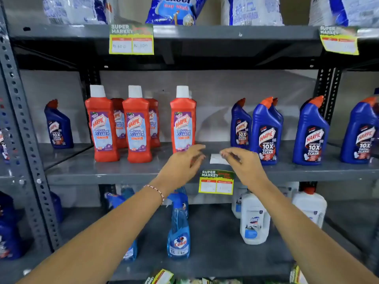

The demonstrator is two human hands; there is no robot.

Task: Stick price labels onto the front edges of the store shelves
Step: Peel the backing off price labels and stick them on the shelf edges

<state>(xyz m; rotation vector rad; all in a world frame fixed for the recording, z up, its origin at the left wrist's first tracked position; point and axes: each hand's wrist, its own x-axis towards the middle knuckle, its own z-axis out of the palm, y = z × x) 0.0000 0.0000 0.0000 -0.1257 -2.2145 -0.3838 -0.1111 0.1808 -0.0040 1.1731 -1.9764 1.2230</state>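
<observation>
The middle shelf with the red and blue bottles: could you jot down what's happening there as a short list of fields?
place: grey metal store shelf
stock: red bathroom cleaner bottles, blue toilet cleaner bottles
label on front edge: yellow price label, already hanging
right hand: pinching a small white paper
left hand: open, empty, beside the paper
label prices: too blurred to read

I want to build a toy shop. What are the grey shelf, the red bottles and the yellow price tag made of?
The shelf looks like painted metal: grey, slightly shiny, with punched holes in its uprights. The red bottles seem to be glossy plastic with white caps and printed labels. The price tag looks like thin printed paper or card, probably sticker-backed; that part can't be seen.
</observation>
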